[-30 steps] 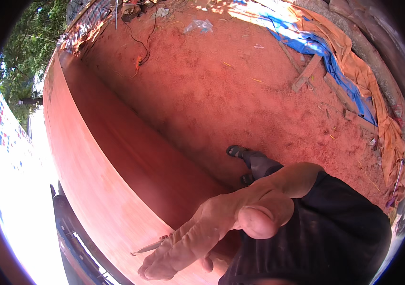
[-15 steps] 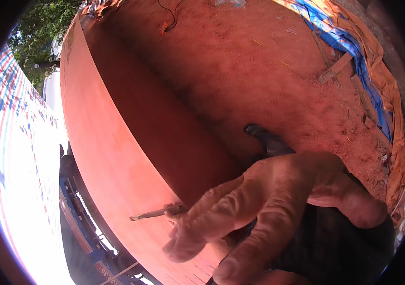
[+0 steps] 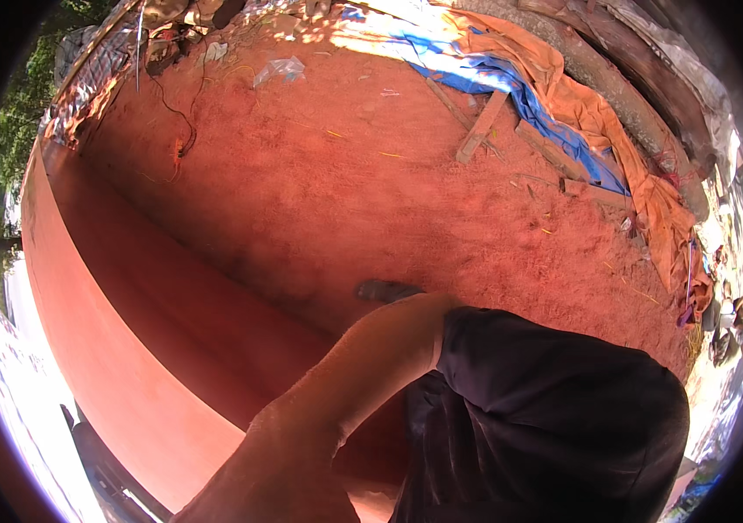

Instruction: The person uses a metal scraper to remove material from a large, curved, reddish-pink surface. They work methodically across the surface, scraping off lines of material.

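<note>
My right arm, in a dark sleeve (image 3: 563,401), crosses the lower part of the head view toward the lower left. My right hand (image 3: 275,479) is at the bottom edge, over or near the smooth pinkish top of a long, large panel-like piece (image 3: 118,349). Its fingers are cut off by the picture's edge, so I cannot see what they hold or touch. The side of the long piece is in dark red shadow. My left hand does not show.
Reddish dusty ground (image 3: 301,192) lies beyond the long piece. A dark shoe (image 3: 384,289) stands on it. Wooden offcuts (image 3: 483,126) lie beside a blue and orange tarp (image 3: 554,87) at the far right. An orange-ended cord (image 3: 178,148) and clear plastic (image 3: 280,70) lie farther back.
The view has swung, so the long piece sits farther left. My right hand has dropped from the middle to the bottom edge. The hand with a thin flat tool behind it is out of sight.
</note>
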{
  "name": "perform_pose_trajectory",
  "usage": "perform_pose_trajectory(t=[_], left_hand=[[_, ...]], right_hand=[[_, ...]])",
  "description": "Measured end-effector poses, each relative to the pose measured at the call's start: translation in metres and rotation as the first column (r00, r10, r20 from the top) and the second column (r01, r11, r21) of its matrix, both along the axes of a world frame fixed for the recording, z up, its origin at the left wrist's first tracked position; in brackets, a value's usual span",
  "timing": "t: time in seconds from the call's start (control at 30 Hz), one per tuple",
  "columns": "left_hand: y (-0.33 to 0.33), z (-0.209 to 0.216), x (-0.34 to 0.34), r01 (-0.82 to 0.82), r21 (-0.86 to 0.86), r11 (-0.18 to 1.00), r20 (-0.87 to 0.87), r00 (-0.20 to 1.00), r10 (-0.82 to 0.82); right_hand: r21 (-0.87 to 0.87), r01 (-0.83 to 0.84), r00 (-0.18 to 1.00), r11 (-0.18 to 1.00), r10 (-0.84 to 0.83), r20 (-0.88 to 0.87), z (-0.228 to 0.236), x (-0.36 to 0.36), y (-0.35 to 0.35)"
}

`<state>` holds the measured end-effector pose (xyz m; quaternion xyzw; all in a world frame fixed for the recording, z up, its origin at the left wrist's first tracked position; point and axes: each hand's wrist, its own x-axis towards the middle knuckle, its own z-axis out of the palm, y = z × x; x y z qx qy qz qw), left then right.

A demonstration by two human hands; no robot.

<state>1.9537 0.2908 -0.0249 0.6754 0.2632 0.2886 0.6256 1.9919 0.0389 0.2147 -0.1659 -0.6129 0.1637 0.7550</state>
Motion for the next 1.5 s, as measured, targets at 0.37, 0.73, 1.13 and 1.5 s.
perform_pose_trajectory(t=[0.37, 0.73, 1.13, 1.5], left_hand=[[0.033, -0.002, -0.036, -0.240, -0.068, 0.968, 0.057, 0.968, 0.244], [0.044, -0.027, -0.072, -0.232, -0.190, 0.954, 0.228, 0.935, 0.272], [0.018, 0.024, -0.049, -0.298, -0.362, 0.883, 0.119, 0.925, 0.361], [-0.015, 0.058, 0.065, -0.256, 0.647, 0.718, -0.180, 0.864, 0.470]], right_hand=[[-0.175, 0.006, 0.972, 0.985, -0.047, -0.229, -0.029, -0.014, 0.025], [-0.191, -0.511, 0.854, 0.838, 0.468, -0.228, 0.007, -0.078, 0.097], [-0.748, 0.513, 0.842, 0.420, -0.416, 0.344, -0.152, 0.043, 0.188], [-0.824, -0.328, 0.872, 0.461, -0.188, -0.453, -0.187, 0.136, 0.174]])
